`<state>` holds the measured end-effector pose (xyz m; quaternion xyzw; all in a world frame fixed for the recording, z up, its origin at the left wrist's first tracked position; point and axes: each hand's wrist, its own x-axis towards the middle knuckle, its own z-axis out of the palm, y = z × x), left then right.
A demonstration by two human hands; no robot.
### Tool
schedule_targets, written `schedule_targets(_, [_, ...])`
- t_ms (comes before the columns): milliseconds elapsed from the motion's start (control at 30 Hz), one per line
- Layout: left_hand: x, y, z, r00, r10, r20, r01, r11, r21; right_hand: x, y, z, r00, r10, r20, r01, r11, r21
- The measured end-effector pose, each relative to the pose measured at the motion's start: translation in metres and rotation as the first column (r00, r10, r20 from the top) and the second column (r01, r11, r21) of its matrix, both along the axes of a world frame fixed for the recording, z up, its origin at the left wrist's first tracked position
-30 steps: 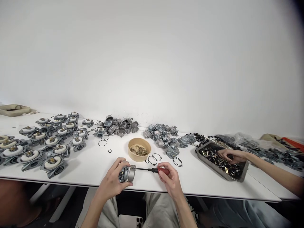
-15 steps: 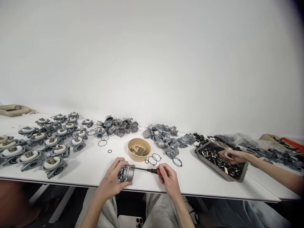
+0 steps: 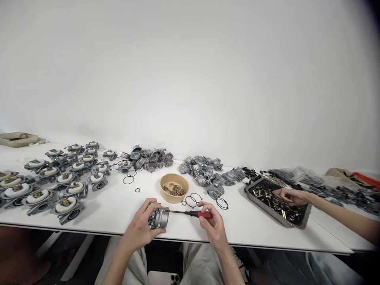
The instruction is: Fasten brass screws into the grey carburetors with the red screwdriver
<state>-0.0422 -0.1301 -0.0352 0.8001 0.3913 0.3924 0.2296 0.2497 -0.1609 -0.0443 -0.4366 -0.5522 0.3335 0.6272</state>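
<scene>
A grey metal carburetor (image 3: 160, 218) lies on its side at the table's front edge, gripped between the thumb and fingers of my left hand (image 3: 141, 223). My right hand (image 3: 214, 225) has a screwdriver (image 3: 204, 214) with a red and black handle between thumb and fingers. Its shaft points left, and the tip meets the upper right side of the carburetor; the exact contact point is too small to make out. Just behind my hands stands a round tan bowl (image 3: 174, 177) holding small brass-coloured screws. Black rubber rings (image 3: 196, 198) lie to its right.
Rows of carburetors with white floats (image 3: 67, 205) fill the left side. Metal bowl covers (image 3: 152, 158) and carburetor bodies (image 3: 202, 168) are heaped at the back. On the right, a co-worker's hand (image 3: 292, 196) reaches into a metal tray (image 3: 267, 211) of small parts.
My right hand's fingers have opened out and shifted slightly on the screwdriver's handle, showing more of its red. The carburetor and my left hand have stayed nearly in place.
</scene>
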Motion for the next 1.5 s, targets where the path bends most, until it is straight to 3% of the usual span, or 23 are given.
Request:
schedule_targets(167, [0.0005, 0.0002, -0.0009, 1.0, 0.007, 0.006, -0.007, 1.0, -0.013, -0.0003, 0.0011, -0.0006, 0.999, 0.015, -0.034, -0.017, 0.998, -0.058])
schedule_targets(333, [0.0009, -0.0001, -0.0016, 1.0, 0.006, 0.007, -0.006, 1.0, -0.009, 0.0014, -0.0008, -0.0016, 0.999, 0.019, -0.045, -0.019, 1.0, 0.008])
schedule_targets(467, [0.0003, 0.0002, -0.0031, 1.0, 0.017, 0.013, -0.017, 1.0, 0.01, 0.0019, 0.0009, -0.003, 0.998, 0.034, -0.047, -0.037, 0.998, -0.057])
schedule_targets(667, [-0.0003, 0.0022, -0.0055, 1.0, 0.016, 0.018, -0.017, 0.999, 0.031, 0.0001, -0.001, 0.0009, 0.999, -0.001, -0.033, 0.001, 1.0, -0.014])
schedule_targets(1067, [-0.0007, 0.0034, -0.0065, 0.999, 0.03, 0.014, -0.031, 0.999, 0.032, -0.0039, -0.0022, 0.0059, 1.0, -0.001, -0.026, -0.001, 0.996, -0.088])
schedule_targets(1500, [-0.0019, 0.0042, -0.0079, 1.0, 0.002, -0.005, -0.002, 1.0, 0.015, -0.0003, -0.0006, 0.0021, 1.0, 0.018, 0.001, -0.018, 0.999, -0.052])
